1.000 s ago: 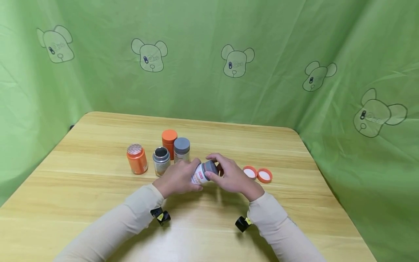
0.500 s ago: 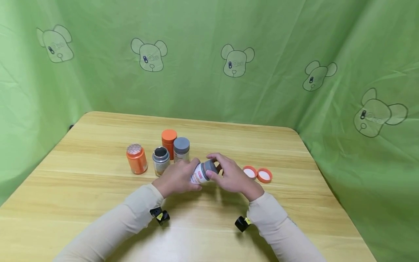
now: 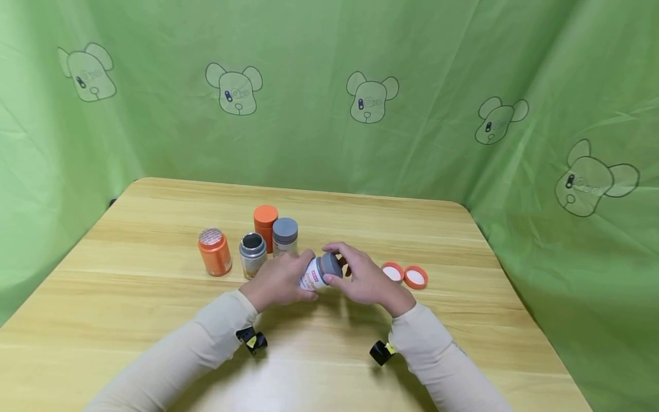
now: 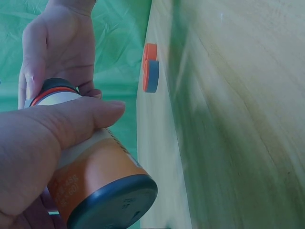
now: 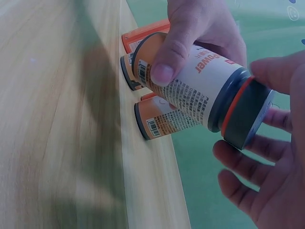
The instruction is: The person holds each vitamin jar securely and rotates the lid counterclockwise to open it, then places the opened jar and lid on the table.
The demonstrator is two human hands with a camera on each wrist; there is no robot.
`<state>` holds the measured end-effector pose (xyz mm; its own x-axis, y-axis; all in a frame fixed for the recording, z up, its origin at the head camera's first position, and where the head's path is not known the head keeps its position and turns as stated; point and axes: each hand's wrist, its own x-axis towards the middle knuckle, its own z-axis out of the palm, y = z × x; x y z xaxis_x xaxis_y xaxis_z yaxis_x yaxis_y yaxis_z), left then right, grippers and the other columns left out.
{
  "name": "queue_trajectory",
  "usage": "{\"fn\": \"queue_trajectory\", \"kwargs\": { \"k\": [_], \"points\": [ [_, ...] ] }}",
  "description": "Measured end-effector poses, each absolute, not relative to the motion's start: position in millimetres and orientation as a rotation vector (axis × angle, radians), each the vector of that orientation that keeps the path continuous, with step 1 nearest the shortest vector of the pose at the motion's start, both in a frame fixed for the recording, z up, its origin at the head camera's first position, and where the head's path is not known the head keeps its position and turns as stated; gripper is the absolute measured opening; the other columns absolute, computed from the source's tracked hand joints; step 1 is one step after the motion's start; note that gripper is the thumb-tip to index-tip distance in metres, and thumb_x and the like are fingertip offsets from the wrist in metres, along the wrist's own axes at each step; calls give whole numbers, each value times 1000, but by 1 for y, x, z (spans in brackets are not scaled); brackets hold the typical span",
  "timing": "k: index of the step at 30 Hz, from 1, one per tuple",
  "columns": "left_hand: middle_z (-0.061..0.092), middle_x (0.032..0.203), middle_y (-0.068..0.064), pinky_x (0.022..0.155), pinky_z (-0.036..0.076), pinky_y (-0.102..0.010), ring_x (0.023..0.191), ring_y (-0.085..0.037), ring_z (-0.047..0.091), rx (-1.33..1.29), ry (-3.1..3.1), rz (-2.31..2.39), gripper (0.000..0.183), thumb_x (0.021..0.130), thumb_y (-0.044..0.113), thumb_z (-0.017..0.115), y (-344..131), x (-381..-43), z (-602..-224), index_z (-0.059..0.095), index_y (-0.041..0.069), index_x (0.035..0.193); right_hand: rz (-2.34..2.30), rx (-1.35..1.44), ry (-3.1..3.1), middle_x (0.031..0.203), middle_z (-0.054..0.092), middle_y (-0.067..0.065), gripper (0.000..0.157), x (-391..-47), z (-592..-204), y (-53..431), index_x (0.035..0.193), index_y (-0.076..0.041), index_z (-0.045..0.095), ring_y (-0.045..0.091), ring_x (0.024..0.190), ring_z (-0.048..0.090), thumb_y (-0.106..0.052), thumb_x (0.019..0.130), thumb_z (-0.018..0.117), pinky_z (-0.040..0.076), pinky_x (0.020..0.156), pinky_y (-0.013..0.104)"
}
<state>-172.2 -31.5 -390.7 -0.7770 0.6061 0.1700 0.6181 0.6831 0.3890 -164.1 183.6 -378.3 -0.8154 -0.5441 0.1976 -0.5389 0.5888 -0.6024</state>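
Note:
Tilted over the table, a supplement bottle (image 3: pixel 312 277) with a white and orange label is gripped round its body by my left hand (image 3: pixel 280 279). Its dark base (image 4: pixel 114 202) faces the left wrist camera. My right hand (image 3: pixel 361 277) has thumb and fingers round the dark grey lid (image 5: pixel 248 113), which sits on the bottle with an orange ring (image 5: pixel 236 105) showing beneath it. Just left of my hands stand an uncapped grey bottle (image 3: pixel 253 260) and a grey-lidded bottle (image 3: pixel 285 234), its lower part hidden behind my left hand.
An orange bottle (image 3: pixel 215 257) with a foil-covered mouth stands at the left, and an orange-lidded bottle (image 3: pixel 265 220) farther back. Two orange lids (image 3: pixel 415 277) lie upturned right of my right hand. A loose grey lid (image 4: pixel 152 76) shows beside them in the left wrist view.

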Motion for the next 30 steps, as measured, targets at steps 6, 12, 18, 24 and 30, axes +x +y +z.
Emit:
{"fn": "queue_trajectory", "kwargs": {
  "k": [6,12,18,24,30],
  "points": [
    [58,80,1,52,46,-28,65,-13,56,-1043,-2854,-672,61,70,39,86,-31,-172,-391,53,11,112,-1051,-854,2792,110,59,8,46,-163,-377,183,135,-9,46,14,76,58,-30,96,61,49,65,31],
    [57,78,1,51,45,-27,64,-12,55,-1052,-2854,-641,61,69,39,87,-31,-172,-392,53,11,110,-1065,-863,2773,98,58,6,44,-161,-376,181,134,-10,48,15,76,56,-28,96,61,49,65,31],
    [57,77,1,51,45,-26,63,-12,54,-1057,-2833,-648,61,68,39,87,-31,-172,-391,53,10,110,-1073,-935,2790,103,59,5,47,-161,-377,182,134,-9,48,17,83,56,-25,93,64,48,67,32],
    [57,78,1,51,45,-26,63,-12,55,-1064,-2813,-667,61,68,39,87,-31,-172,-391,53,10,110,-1051,-888,2830,109,59,8,48,-162,-377,182,134,-7,47,13,76,57,-30,95,62,49,64,31],
    [57,78,0,51,45,-27,64,-12,55,-1062,-2817,-663,61,69,38,86,-30,-171,-389,53,10,112,-1056,-858,2814,99,59,6,47,-161,-375,181,134,-10,48,14,74,55,-30,94,63,49,63,31]
  ]
}}
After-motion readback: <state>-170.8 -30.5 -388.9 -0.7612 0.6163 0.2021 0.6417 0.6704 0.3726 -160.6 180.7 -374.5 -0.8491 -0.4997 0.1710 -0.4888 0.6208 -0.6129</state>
